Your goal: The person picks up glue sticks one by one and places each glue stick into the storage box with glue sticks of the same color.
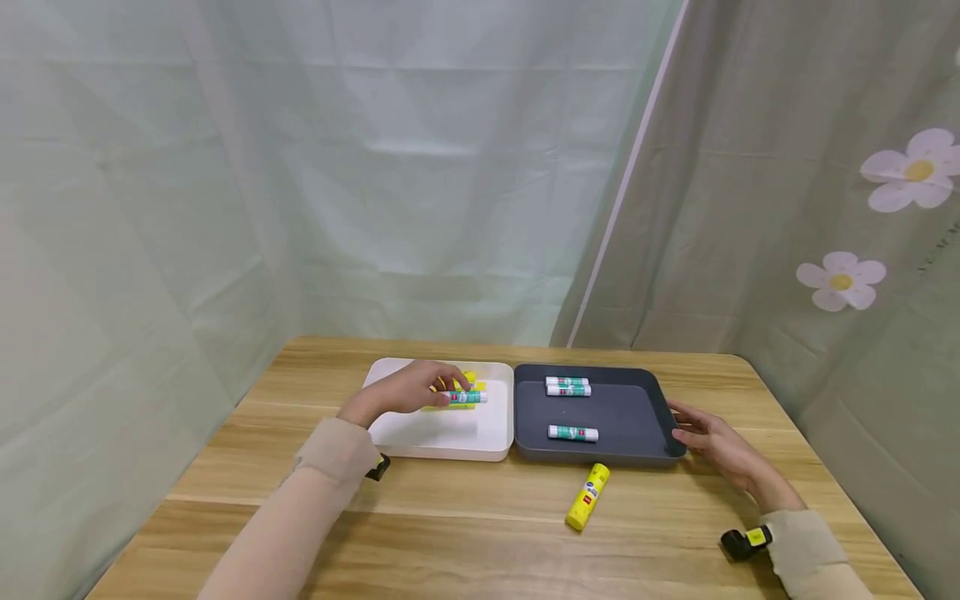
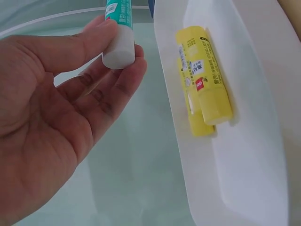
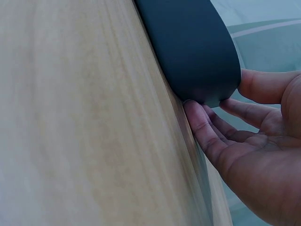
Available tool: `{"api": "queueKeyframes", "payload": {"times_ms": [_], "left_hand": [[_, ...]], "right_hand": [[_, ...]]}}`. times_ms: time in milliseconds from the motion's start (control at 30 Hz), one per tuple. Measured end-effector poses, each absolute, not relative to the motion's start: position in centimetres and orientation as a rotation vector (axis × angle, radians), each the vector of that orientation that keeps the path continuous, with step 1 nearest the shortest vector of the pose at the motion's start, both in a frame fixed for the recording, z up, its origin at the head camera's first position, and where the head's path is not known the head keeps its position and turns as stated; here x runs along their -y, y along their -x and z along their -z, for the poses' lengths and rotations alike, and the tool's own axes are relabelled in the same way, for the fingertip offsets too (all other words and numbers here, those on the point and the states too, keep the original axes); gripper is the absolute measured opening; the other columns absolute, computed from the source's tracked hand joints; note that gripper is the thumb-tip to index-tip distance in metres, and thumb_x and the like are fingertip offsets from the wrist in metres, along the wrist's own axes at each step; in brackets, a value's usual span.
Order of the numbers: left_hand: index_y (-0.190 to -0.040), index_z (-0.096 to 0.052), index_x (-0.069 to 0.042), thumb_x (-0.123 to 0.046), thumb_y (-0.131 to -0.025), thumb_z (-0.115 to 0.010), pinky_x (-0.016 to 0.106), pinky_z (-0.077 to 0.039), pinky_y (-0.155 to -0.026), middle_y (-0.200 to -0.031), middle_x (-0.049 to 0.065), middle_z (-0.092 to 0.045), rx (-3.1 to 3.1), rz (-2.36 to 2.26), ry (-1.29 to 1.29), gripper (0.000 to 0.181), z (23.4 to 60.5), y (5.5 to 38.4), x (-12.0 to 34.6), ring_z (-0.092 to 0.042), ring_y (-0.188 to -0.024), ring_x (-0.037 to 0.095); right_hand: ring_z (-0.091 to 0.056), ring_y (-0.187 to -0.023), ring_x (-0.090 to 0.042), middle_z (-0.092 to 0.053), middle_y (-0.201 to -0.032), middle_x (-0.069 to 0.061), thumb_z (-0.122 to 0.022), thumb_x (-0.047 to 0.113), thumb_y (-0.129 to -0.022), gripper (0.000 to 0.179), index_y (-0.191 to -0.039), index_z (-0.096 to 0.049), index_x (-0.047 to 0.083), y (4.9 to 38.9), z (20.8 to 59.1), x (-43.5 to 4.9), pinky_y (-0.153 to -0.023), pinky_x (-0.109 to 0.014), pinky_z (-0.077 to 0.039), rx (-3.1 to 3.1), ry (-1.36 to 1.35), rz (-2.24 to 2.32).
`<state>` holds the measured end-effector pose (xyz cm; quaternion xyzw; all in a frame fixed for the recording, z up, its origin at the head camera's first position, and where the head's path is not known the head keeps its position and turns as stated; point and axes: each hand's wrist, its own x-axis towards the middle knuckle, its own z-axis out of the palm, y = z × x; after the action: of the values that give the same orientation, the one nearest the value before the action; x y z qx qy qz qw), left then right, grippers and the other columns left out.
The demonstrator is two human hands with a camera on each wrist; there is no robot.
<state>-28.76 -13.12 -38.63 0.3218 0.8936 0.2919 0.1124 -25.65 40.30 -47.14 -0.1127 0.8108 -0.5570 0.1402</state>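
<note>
My left hand [image 1: 411, 388] pinches a white-and-green glue stick [image 1: 467, 397] between thumb and fingers, above the white tray [image 1: 420, 446]. In the left wrist view, its white end [image 2: 119, 49] sticks out below the thumb. Yellow glue sticks [image 2: 207, 75] lie in the white tray, partly hidden by the left hand in the head view. Against the right end of the dark grey tray [image 1: 630, 454] rests my right hand [image 1: 720, 446]. The right wrist view shows its thumb and fingertips touching the tray's outer wall [image 3: 197, 52], fingers loosely extended.
Inside the dark tray, two white-and-green glue sticks [image 1: 568, 389] lie together near the back, and another glue stick [image 1: 573, 433] lies nearer the front. A yellow glue stick [image 1: 587, 497] lies on the wooden table [image 1: 465, 533] before that tray. Curtains [image 1: 450, 208] hang behind.
</note>
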Motion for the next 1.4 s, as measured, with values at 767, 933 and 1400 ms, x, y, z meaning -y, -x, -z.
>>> {"api": "queueKeyframes", "payload": {"times_ms": [767,933,1400], "left_hand": [[-0.13,-0.07,-0.015,-0.002,-0.101,-0.065,0.039,-0.053,-0.095,-0.118,0.004,-0.069,-2.603,-0.847,-0.97,0.033,36.9,31.2,8.0,-0.062,-0.113,0.023],[-0.129,-0.07,-0.016,-0.003,-0.101,-0.065,0.038,-0.054,-0.094,-0.116,0.004,-0.07,-2.59,-0.835,-0.973,0.031,36.7,31.7,6.4,-0.063,-0.111,0.023],[-0.129,-0.071,-0.016,-0.004,-0.102,-0.065,0.036,-0.054,-0.095,-0.12,0.007,-0.068,-2.543,-0.857,-0.989,0.03,37.2,32.7,2.5,-0.062,-0.112,0.024]], "right_hand": [[-0.052,-0.118,-0.013,-0.031,-0.151,-0.039,-0.057,0.015,-0.107,0.071,-0.163,-0.017,-0.006,25.5,47.1,-40.4,-0.089,-0.022,-0.048,-2.348,0.334,1.613],[-0.052,-0.118,-0.014,-0.031,-0.151,-0.039,-0.057,0.015,-0.107,0.072,-0.163,-0.017,-0.005,25.4,46.9,-40.4,-0.09,-0.022,-0.048,-2.348,0.336,1.613],[-0.047,-0.128,-0.027,-0.03,-0.153,-0.038,-0.056,0.015,-0.108,0.071,-0.164,-0.017,-0.004,25.4,47.0,-40.2,-0.091,-0.02,-0.048,-2.338,0.336,1.618]]}}
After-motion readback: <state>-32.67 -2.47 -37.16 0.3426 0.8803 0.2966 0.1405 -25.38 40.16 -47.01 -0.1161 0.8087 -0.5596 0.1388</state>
